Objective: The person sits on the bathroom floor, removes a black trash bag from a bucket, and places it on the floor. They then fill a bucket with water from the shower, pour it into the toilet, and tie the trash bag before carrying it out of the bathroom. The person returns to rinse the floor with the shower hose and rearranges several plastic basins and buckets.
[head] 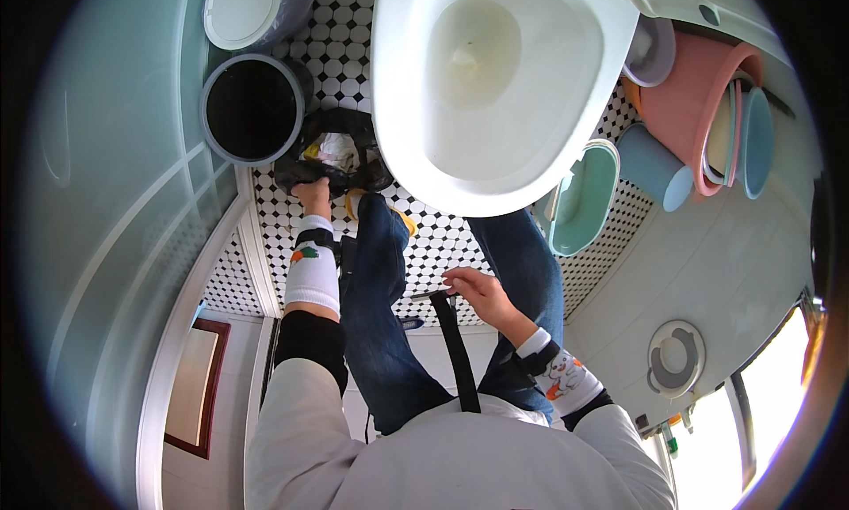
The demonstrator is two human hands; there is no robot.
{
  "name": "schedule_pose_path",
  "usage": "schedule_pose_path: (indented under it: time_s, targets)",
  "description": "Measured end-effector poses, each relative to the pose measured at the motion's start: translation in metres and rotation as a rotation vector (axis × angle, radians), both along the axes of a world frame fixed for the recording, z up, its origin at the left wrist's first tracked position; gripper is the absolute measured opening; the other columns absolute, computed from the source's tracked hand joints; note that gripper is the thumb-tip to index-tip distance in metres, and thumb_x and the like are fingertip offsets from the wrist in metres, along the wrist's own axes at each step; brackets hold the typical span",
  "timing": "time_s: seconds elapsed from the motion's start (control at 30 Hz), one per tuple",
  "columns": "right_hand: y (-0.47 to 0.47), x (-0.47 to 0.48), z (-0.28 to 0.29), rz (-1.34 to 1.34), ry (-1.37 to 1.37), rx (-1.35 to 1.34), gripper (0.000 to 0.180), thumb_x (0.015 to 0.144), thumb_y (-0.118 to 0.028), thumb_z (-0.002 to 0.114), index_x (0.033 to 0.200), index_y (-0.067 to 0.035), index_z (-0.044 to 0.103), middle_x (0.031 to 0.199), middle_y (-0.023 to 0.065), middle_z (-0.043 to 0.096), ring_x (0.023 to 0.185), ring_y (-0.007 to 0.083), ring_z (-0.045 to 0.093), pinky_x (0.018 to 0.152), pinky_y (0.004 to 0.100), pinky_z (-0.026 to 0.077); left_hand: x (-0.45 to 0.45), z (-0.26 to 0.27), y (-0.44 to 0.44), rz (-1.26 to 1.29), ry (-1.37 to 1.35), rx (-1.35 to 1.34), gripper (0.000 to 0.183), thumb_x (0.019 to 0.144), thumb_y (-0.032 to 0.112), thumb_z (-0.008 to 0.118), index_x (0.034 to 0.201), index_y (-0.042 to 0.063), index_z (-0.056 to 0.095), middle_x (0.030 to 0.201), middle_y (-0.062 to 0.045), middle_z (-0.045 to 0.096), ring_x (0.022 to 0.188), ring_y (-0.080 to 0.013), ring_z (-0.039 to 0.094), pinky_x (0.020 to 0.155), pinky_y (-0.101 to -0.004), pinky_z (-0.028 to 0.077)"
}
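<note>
My left hand is at the near edge of a black plastic bag, its fingers gripping the bag and partly hidden by it. Crumpled white paper and a bit of yellow waste show inside the bag, which stands on the floor against the left side of the toilet bowl. Above my right thigh, my right hand hangs in the air with loosely curled fingers and nothing in it. Beside its fingertips is the end of a black strap that hangs from my body.
A round bucket with a dark inside and a white-lidded bin stand at left, along a glass panel. At right are a mint-green plastic tub, a blue bucket and a pink basin. Black-and-white tiles cover the floor.
</note>
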State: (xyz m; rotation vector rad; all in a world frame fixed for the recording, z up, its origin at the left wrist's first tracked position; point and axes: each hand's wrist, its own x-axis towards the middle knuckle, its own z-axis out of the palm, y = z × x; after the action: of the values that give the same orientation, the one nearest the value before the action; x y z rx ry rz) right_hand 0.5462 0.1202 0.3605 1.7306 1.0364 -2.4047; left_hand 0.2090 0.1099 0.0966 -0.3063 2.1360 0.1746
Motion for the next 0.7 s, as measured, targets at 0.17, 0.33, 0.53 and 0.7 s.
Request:
schedule_pose_path:
  time_s: [0.17, 0.33, 0.53, 0.7]
  targets:
    - [0.004, 0.009, 0.011, 0.005, -0.014, 0.018, 0.023, 0.094, -0.008, 0.048, 0.112, 0.002, 0.058, 0.097, 0.0099, 0.064, 0.087, 0.0153, 0.063, 0.080, 0.0264, 0.052, -0.005, 0.015, -0.039, 0.260, -0.079, 0.391, 0.026, 0.083, 0.018, 0.060, 0.105, 0.008, 0.054, 0.099, -0.005, 0.060, 0.089, -0.0177, 0.058, 0.072, -0.0318, 0.048]
    - [0.005, 0.012, 0.035, 0.012, -0.014, 0.019, 0.022, 0.094, -0.005, 0.047, 0.110, 0.006, 0.056, 0.098, 0.0084, 0.062, 0.084, 0.0131, 0.060, 0.080, 0.0257, 0.050, -0.007, 0.070, -0.049, 0.877, -0.261, 0.774, 0.025, 0.086, 0.025, 0.048, 0.099, 0.005, 0.055, 0.095, -0.009, 0.063, 0.093, -0.0231, 0.058, 0.090, -0.0427, 0.042]
    - [0.022, 0.019, 0.085, 0.110, -0.071, 0.156, 0.022, 0.092, -0.010, 0.051, 0.110, 0.000, 0.060, 0.094, 0.0091, 0.065, 0.082, 0.0143, 0.064, 0.074, 0.0261, 0.051, 0.003, 0.187, -0.036, 0.783, -0.438, 0.570, 0.019, 0.088, 0.027, 0.057, 0.089, 0.009, 0.057, 0.089, -0.006, 0.060, 0.084, -0.0217, 0.054, 0.080, -0.0431, 0.043]
    - [0.065, 0.029, 0.143, 0.187, -0.139, 0.386, 0.022, 0.092, -0.014, 0.053, 0.107, -0.001, 0.061, 0.087, 0.0101, 0.067, 0.078, 0.0159, 0.065, 0.072, 0.0270, 0.051, -0.008, 0.283, -0.031, 0.418, -0.591, 0.322, 0.023, 0.081, 0.025, 0.071, 0.074, 0.010, 0.055, 0.069, 0.000, 0.045, 0.069, -0.0126, 0.044, 0.069, -0.0358, 0.041]
